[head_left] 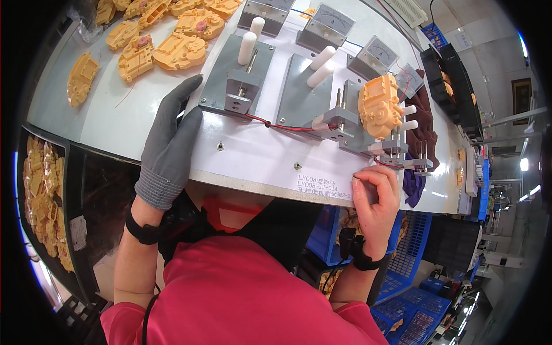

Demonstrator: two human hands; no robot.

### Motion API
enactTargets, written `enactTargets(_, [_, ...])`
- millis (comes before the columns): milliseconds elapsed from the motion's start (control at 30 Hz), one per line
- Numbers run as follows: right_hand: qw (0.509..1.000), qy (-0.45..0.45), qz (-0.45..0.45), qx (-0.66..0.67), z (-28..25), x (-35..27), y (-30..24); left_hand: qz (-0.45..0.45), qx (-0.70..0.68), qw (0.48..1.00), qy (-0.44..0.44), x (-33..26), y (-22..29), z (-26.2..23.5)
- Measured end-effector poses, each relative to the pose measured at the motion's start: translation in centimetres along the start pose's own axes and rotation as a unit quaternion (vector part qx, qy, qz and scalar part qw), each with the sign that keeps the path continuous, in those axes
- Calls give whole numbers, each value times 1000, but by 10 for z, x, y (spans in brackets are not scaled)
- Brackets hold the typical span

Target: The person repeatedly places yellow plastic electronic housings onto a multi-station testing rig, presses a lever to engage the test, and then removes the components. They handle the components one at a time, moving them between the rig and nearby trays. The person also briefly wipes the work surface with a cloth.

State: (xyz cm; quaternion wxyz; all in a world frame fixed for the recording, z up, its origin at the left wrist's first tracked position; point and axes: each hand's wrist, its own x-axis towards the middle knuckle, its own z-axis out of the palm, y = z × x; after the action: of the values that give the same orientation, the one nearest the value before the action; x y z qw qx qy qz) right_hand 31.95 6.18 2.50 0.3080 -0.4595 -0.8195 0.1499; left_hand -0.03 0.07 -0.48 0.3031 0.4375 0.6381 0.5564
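My left hand (169,135), in a grey glove, lies at the left edge of a white test board (253,155). Its fingers are stretched out with nothing visible in them. My bare right hand (378,192) rests at the board's front edge, beside a printed label. Its fingers are bent, thumb tip close to the index finger; whatever is between them, if anything, is hidden. Just beyond it, an orange plastic gearbox housing (379,107) sits on a right-hand fixture. Two grey fixture plates, the left plate (215,86) and the middle plate (293,106), carry white pegs and no housing.
Several orange housings (181,50) lie on the table at the far left. Panel meters (326,24) line the board's back, and red wires (287,127) cross it. A dark cloth (422,123) lies at the right. A black bin of parts (46,201) stands lower left; blue crates (411,247) stand lower right.
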Motion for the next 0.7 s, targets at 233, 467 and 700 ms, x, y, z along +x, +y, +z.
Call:
enactTargets(233, [1000,1,9,1,0,0,0,0,1,1000,3,1,-2,1])
enactTargets(467, [999,1,30,14,2,2,-3,9,1,1000,4,0,-1,2])
enactTargets(700, [999,-1,44,30,1,2,-2,7,1,1000,2,-1,0,1])
